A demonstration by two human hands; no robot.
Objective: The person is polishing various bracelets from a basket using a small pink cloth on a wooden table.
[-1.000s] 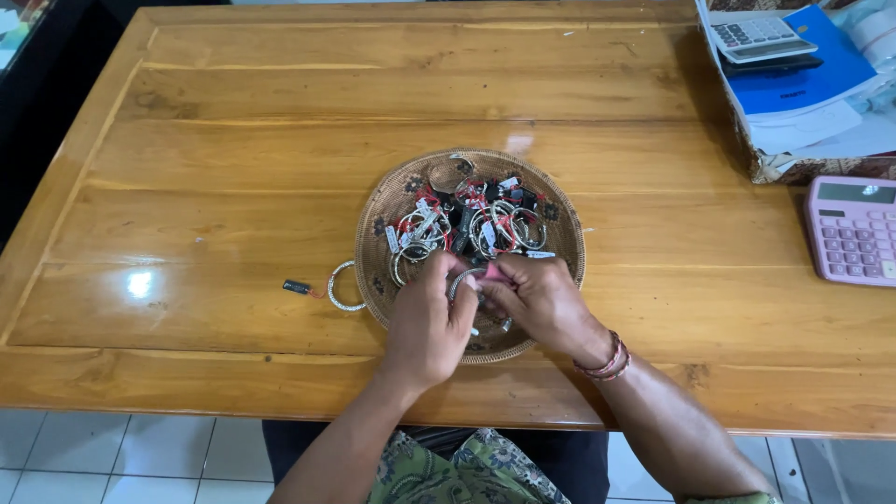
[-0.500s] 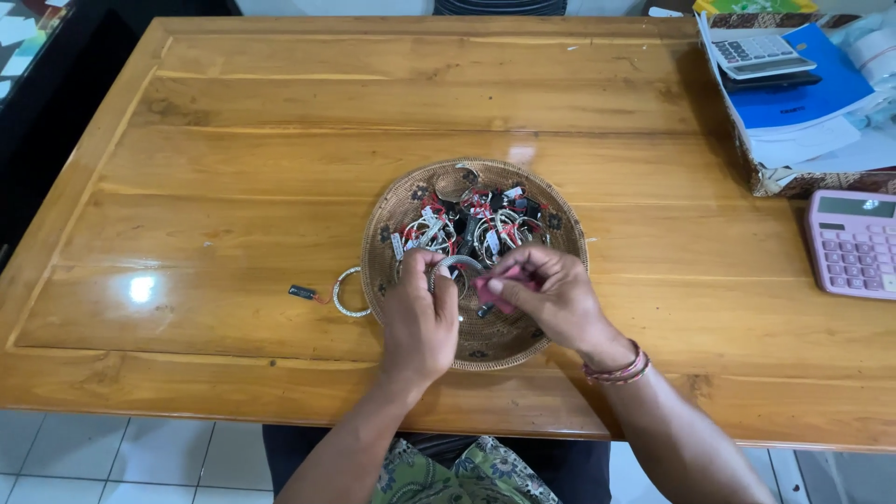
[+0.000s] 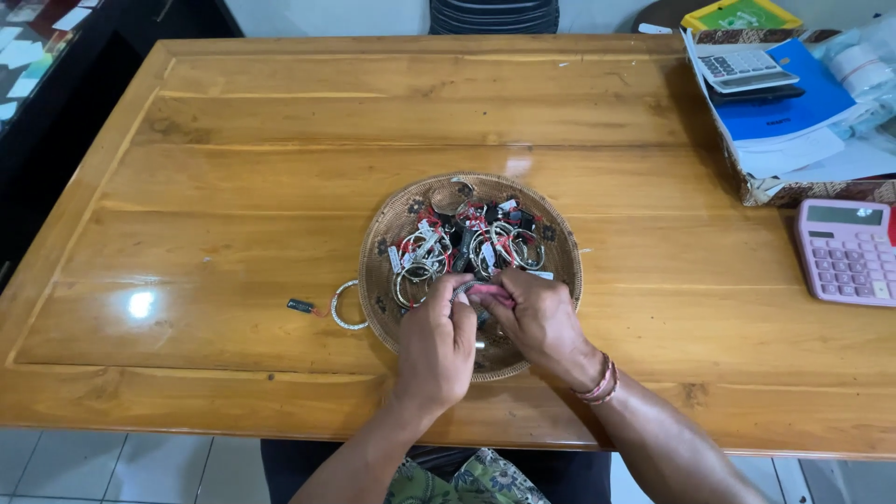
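Wooden desk [image 3: 233, 233] fills the view. Nearest, both hands meet over the woven tray [image 3: 560, 252] — left hand [image 3: 437, 343] and right hand [image 3: 537, 322], fingers pinching a silver bangle [image 3: 464, 289] with a pink cloth [image 3: 492, 293]. At twelve o'clock, tagged bangles [image 3: 467, 241]; at two, a pink calculator [image 3: 847, 250].

Bare forearms, beaded bracelets [image 3: 597, 383], green patterned garment [image 3: 467, 478]

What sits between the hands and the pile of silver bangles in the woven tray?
Nothing visible. The left hand and right hand meet over the near part of the woven tray, pinching a bangle together. The pile of bangles lies just beyond their fingertips, unobstructed.
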